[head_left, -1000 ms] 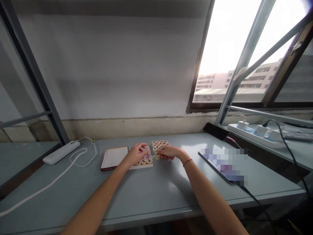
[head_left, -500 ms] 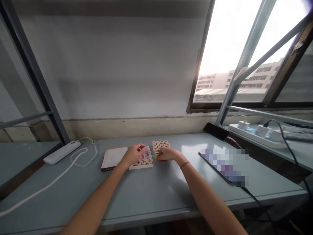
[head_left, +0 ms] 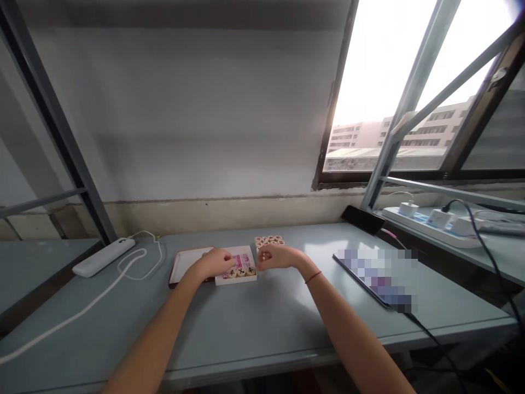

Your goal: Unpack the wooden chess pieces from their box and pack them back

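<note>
An open shallow white box (head_left: pixel 235 281) holds a front row of round Chinese chess pieces (head_left: pixel 241 271) with black characters; a pink-printed sheet shows behind them. My left hand (head_left: pixel 215 261) hovers over the box's left side, fingers loosely bent and apart, with nothing seen in them. A block of red-marked Chinese chess pieces (head_left: pixel 269 241) stands on the desk right of the box. My right hand (head_left: pixel 281 256) is at the near side of this block, close to the box's right edge. Its fingers are pinched together, and what they hold is hidden.
The dark-edged box lid (head_left: pixel 184 261) lies left of the box. A white power bank (head_left: pixel 104 256) with a cable (head_left: pixel 88 306) is farther left. On the right are a blurred-out tablet (head_left: pixel 373 276), a dark phone-like slab (head_left: pixel 363 220) and a power strip (head_left: pixel 435 227).
My left hand has drawn back left and lower, uncovering more of the printed sheet. My right hand has shifted slightly left toward the box, covering the block's nearest piece.
</note>
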{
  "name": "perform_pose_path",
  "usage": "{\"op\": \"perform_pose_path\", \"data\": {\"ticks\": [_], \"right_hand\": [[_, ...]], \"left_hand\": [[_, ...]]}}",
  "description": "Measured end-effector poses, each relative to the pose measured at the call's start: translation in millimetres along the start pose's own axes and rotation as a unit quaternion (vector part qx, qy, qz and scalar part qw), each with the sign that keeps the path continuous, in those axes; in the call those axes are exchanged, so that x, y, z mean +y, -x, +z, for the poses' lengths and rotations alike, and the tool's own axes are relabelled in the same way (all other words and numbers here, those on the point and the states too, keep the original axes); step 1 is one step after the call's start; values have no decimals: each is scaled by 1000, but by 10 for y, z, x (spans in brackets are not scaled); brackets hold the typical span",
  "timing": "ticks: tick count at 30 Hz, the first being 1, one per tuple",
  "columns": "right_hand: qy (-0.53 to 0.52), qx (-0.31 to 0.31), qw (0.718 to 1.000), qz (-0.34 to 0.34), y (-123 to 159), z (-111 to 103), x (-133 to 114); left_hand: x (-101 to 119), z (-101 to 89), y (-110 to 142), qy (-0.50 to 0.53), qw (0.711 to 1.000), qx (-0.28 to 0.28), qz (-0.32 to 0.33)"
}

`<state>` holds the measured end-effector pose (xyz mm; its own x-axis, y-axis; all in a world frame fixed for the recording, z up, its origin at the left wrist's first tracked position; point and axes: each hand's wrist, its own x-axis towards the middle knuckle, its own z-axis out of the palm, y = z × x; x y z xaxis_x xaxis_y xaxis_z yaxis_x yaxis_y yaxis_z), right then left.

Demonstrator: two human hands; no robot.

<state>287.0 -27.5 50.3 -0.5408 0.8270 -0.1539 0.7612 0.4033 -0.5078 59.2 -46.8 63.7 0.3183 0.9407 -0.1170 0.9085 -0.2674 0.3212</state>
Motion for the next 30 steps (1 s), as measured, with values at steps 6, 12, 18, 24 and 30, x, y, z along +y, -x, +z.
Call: {"op": "perform_pose_path", "data": {"ticks": [6,12,18,24,30], "right_hand": [[52,-2,998,-25,-75,213,-210],[99,25,995,-8,-145,302,-206],[64,12,998,-4,-122,252,-190],[-63,46,995,-64,-34,108,-231],[-111,97,984,-103,-7,47,-265]], "left_hand": [[95,-71,106,-56,996,-68,-21],[7,-16,59,-31,995,-93,-18],[-156,7,-18,40,996,-81,26],[-77,-87,11,142,983,61,98],[53,23,-11,252,954,68,145]]}}
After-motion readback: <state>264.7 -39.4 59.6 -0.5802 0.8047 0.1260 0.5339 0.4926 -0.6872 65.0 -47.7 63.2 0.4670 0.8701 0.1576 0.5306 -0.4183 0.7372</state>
